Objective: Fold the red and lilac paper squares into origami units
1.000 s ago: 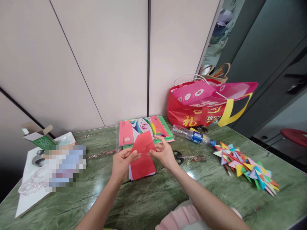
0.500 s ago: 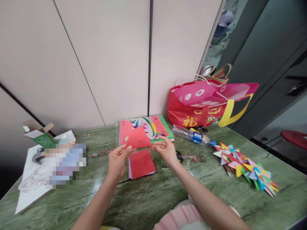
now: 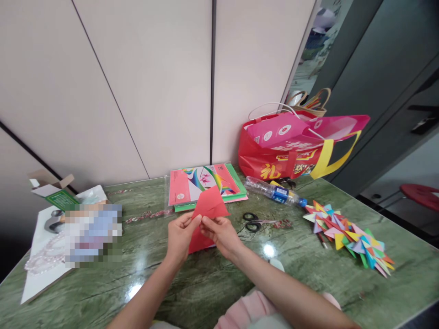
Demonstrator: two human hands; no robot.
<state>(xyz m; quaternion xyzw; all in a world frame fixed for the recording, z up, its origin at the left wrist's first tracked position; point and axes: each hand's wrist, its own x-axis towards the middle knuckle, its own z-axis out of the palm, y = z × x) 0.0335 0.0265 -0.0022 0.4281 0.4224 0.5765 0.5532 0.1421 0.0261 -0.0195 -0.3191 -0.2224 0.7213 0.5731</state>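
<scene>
A sheet of red paper [image 3: 211, 202] is held up above the table, its lower edge pinched between both thumbs and fingers. My left hand [image 3: 182, 233] is closed on its lower left part. Close beside it, my right hand [image 3: 221, 234] grips the paper's near edge, the two thumbs almost touching. Under the hands lies a stack of square paper [image 3: 198, 242], red on top, mostly covered by them. Behind the held sheet is a pack of coloured paper [image 3: 179, 186] with a printed cover.
Black-handled scissors [image 3: 253, 222] lie right of my hands. Further right are a plastic bottle [image 3: 267, 188], a red gift bag [image 3: 260, 160] and colourful folded-paper pieces [image 3: 343, 233]. On the left, a white board [image 3: 37, 278] bears a beaded strand, near an opened box [image 3: 60, 196].
My right hand has moved left and down to meet my left hand at the paper's lower edge. The sheet has turned, and the scissors are now uncovered.
</scene>
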